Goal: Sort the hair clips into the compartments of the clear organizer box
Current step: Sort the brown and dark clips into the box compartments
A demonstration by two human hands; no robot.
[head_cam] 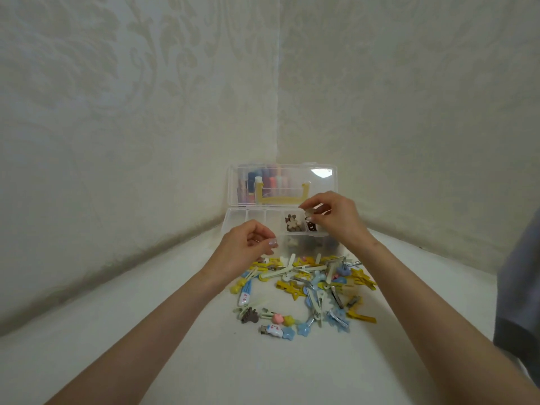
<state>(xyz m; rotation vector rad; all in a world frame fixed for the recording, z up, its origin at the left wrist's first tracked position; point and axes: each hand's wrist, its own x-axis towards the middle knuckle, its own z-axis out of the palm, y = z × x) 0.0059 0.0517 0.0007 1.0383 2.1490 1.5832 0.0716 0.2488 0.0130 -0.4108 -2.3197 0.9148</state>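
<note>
**Beige clip held over the organizer's right end**

The right hand (pixel 336 217) is hovering above the rightmost compartment of the clear organizer box (pixel 233 220), its fingers (pixel 305 206) pinching a small pale clip (pixel 309 212) that looks beige, though blur is hiding its shape. The left hand (pixel 248 244) is hanging just in front of the box's near wall, fingers curled loosely inward and gripping nothing that is showing. The box is sitting deep in the corner where two patterned walls (pixel 146 112) are meeting, its lid (pixel 321 182) standing upright against them. Two right-hand compartments are holding brown and beige clips (pixel 293 223); those to the left are looking bare. The pile of hair clips (pixel 306 287) is lying scattered on the white tabletop (pixel 117 331) just before the box, between the forearms. Bare tabletop is spreading wide to the left of the pile and toward the near edge.
</note>
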